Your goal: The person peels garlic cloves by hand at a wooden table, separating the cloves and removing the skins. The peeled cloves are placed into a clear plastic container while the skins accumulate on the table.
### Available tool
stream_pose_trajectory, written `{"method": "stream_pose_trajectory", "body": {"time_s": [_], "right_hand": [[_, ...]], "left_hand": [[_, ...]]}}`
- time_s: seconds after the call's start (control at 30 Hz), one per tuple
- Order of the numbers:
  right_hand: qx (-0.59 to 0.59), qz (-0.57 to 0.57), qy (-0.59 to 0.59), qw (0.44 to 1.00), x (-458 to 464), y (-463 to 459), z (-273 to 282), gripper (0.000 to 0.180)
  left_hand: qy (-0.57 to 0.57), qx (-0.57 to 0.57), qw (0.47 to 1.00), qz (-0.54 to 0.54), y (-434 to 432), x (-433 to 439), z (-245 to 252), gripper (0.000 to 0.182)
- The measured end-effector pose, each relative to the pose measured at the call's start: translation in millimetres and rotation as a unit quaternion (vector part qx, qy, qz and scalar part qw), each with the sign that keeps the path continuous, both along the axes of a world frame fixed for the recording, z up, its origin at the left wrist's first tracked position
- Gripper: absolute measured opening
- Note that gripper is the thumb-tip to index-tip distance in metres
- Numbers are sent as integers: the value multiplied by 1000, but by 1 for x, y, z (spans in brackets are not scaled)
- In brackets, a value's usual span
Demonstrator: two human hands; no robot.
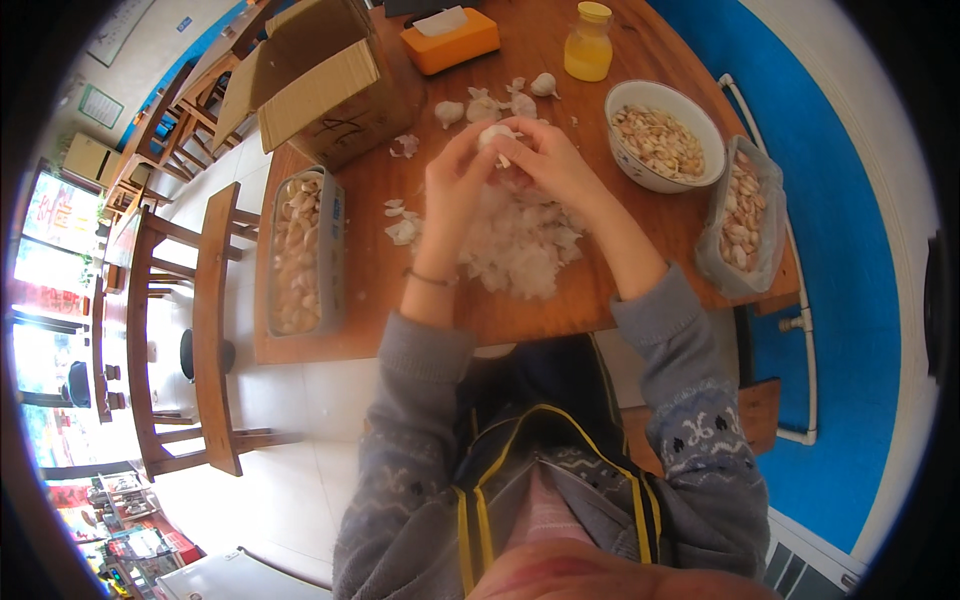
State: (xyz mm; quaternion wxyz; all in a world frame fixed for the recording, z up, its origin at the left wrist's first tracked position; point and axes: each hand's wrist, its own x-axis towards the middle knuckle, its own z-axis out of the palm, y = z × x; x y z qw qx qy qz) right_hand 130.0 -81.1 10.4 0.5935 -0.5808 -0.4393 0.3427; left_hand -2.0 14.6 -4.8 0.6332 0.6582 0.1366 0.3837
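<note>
Both hands meet over the wooden table, fingers around one white garlic bulb point(496, 136). My left hand point(463, 161) grips it from the left and my right hand point(544, 156) from the right. Beneath and nearer me lies a heap of papery garlic skins point(517, 247). Several whole bulbs, such as a garlic bulb point(449, 113), lie just beyond the hands. At the right, a white enamel bowl point(652, 177) holds many cloves, beside a clear plastic container point(776, 217) of cloves. A grey plastic container point(335, 262) of cloves stands at the left edge.
An opened cardboard box point(352, 127) stands at the table's far left. Near it are an orange tissue box point(451, 43) and a glass jar point(589, 52) with yellow contents. A wooden bench point(214, 330) stands left of the table point(360, 322); a white pipe point(808, 360) runs along the blue wall.
</note>
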Motion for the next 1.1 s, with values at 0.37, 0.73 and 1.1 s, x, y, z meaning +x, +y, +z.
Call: {"method": "stream_pose_trajectory", "body": {"time_s": [0.37, 0.73, 1.1], "right_hand": [[141, -55, -79, 985, -18, 2, -5, 36], [-9, 25, 141, 990, -7, -5, 10, 32], [180, -42, 111, 976, -25, 7, -3, 28]], "left_hand": [[-42, -119, 990, -62, -10, -6, 12, 31], [-32, -138, 989, -47, -13, -2, 10, 29], [-17, 169, 978, 118, -23, 9, -1, 37]]}}
